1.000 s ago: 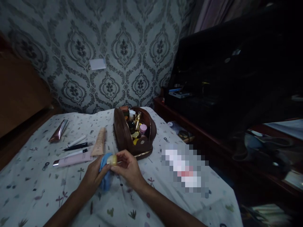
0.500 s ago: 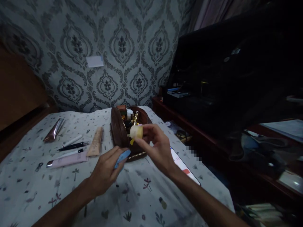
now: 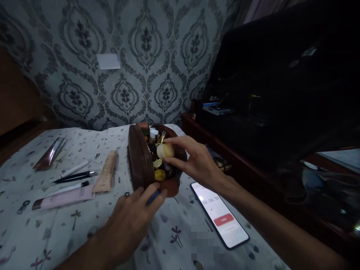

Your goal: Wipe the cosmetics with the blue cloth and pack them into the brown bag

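An open brown cosmetic bag (image 3: 137, 157) stands on the patterned sheet, holding several small bottles and containers, a white-capped bottle (image 3: 153, 135) among them. Between thumb and fingers, my right hand (image 3: 197, 157) pinches a small round jar (image 3: 166, 151), pale yellow with a whitish end, over the bag's opening. My left hand (image 3: 135, 213) is closed around a small blue object (image 3: 153, 197), mostly hidden by the fingers. Its fingertips are at the bag's front edge. A yellow round item (image 3: 159, 174) shows inside the bag, near the front.
Left of the bag lie a beige tube (image 3: 106, 172), a pink tube (image 3: 67, 197), a black pen (image 3: 74, 177), a white pen (image 3: 74, 168) and a shiny metallic tube (image 3: 50, 153). A lit phone (image 3: 221, 215) showing a timer lies below my right forearm. A dark red shelf (image 3: 208, 138) runs along the right.
My left hand has come down and nearer, at the bag's front edge, with the blue object still in it. The jar stays over the bag, turned. The phone is more exposed as the view shifted.
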Tool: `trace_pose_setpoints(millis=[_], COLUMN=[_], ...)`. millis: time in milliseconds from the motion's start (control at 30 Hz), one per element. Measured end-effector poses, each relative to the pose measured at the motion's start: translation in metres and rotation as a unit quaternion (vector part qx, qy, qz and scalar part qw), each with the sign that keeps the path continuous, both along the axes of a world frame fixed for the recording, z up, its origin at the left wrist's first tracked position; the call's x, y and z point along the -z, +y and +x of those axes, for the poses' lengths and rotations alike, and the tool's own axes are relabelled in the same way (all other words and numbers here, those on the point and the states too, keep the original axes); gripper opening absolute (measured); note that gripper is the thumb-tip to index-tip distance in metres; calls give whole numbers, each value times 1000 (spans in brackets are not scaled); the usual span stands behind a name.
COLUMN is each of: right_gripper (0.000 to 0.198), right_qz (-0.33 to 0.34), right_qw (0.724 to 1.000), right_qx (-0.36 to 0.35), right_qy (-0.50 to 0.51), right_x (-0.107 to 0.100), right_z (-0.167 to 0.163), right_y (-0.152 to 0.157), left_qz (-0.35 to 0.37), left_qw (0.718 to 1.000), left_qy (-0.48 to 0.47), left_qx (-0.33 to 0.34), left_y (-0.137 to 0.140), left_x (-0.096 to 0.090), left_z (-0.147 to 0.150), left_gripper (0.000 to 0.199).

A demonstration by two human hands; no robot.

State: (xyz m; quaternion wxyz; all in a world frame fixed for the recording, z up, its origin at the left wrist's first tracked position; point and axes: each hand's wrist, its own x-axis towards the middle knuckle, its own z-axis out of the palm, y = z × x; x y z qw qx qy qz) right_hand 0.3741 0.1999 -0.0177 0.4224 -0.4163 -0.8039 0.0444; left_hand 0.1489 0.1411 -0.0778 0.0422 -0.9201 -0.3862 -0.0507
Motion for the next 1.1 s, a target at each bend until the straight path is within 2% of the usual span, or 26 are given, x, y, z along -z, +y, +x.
trace_pose_setpoints(millis=[133,367,467,567,667,933,1100], right_gripper=[29,28,23,14,15,20,17], right_qz=[3,-38,-43,-61,-86,-67,-91], right_qw=[995,982,964,937,915,898,914], right_qx=[-33,-21,-13,4,20,15,-7], right_qy=[-92,-185,-263,-345,-394,-434,-395], right_x=[-5,-8,-14,-21,-22,-12,-17], right_z=[4,-6,-15,-23,-30,-37,-32], right_y=[7,22,28,33,40,54,50], left_qz=[12,94,88,70,79,147,135], left_qw=[999,995,996,997,997,987,987], left_qy=[33,16,16,18,10,25,64], left_qx=[9,33,25,13,14,59,56], left_y=[0,5,4,3,3,10,9], left_x=[11,11,9,9,11,7,8], left_z=[-2,-1,-2,-1,0,-6,-17], left_gripper=[97,80,76,80,83,82,93])
